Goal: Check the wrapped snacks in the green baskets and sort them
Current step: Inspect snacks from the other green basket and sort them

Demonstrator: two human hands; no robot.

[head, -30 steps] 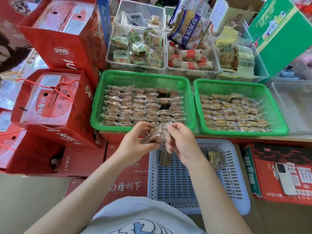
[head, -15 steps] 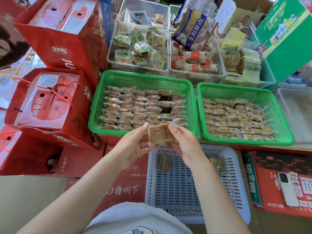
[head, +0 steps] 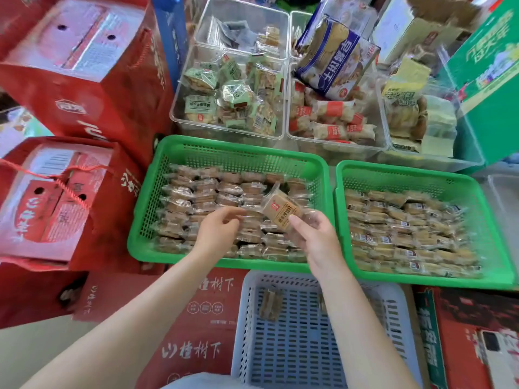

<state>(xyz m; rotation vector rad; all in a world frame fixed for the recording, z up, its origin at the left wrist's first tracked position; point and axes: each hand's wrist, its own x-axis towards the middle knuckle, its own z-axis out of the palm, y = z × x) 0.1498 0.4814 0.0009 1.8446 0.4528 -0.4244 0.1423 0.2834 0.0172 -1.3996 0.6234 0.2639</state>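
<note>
Two green baskets hold rows of clear-wrapped brown snacks: the left basket (head: 157, 209) and the right basket (head: 393, 171). My right hand (head: 314, 240) pinches one wrapped snack (head: 282, 210) by its lower end and holds it tilted above the left basket. My left hand (head: 217, 230) hovers over the snacks in the left basket, fingers loosely curled, touching or nearly touching the top packets. A pale blue basket (head: 244, 346) sits near me with one wrapped snack (head: 270, 304) lying in it.
Red gift boxes (head: 64, 197) stand at the left. Clear bins (head: 230, 96) of other packaged snacks line the back. A green carton (head: 488, 80) is at the far right, and a phone (head: 497, 357) lies on a red box at lower right.
Both hands held the snack near my body; now the left hand has let go and reached into the left basket, and the right hand has carried the snack forward over it.
</note>
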